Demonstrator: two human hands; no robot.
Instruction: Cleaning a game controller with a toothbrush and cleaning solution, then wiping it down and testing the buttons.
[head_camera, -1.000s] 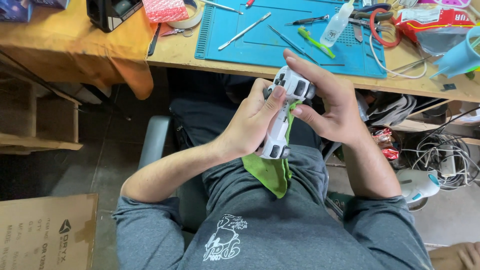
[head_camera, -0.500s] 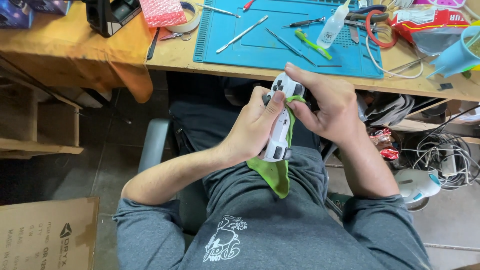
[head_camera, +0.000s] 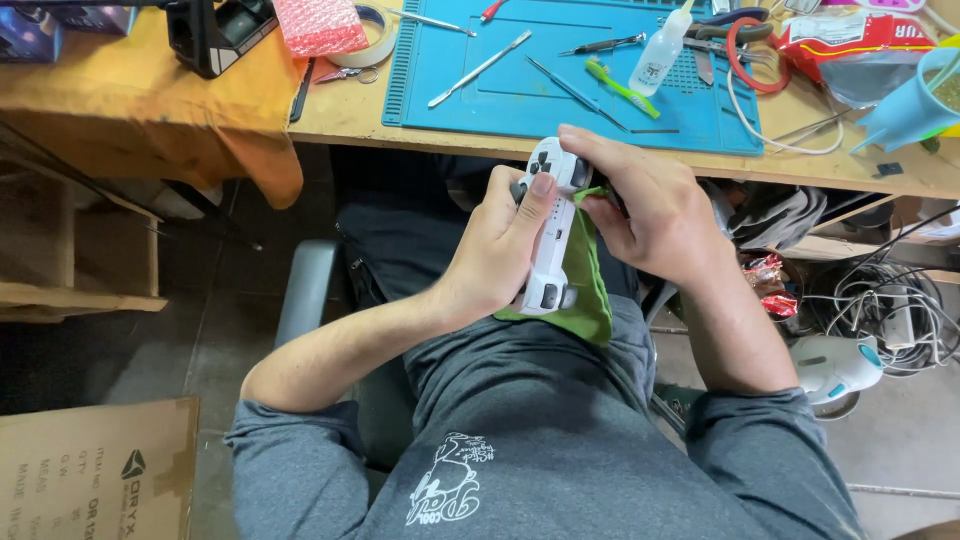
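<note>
Gripping white game controller (head_camera: 553, 232) over lap, left hand (head_camera: 497, 245) curled shut around body, thumb on face. Right hand (head_camera: 650, 205) at 3 o'clock, closed, pressing green cloth (head_camera: 585, 285) against controller's side. Bench (head_camera: 350, 110) at 12 o'clock. Risk: controller, unsupported below, likely drops to floor if cloth slides and grip loosens.

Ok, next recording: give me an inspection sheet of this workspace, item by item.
Surface: wooden bench with a blue work mat.
Job's things: white game controller with a green cloth against it, over the lap.
Clutter: metal spudger, green-handled tool, small squeeze bottle, tape roll, pink bubble wrap.
Grippers: left hand grips the controller; right hand presses the cloth to it.
Cables: white cable on the bench; tangled cords on the floor.
Surroundings: cardboard box, wooden shelf.
</note>
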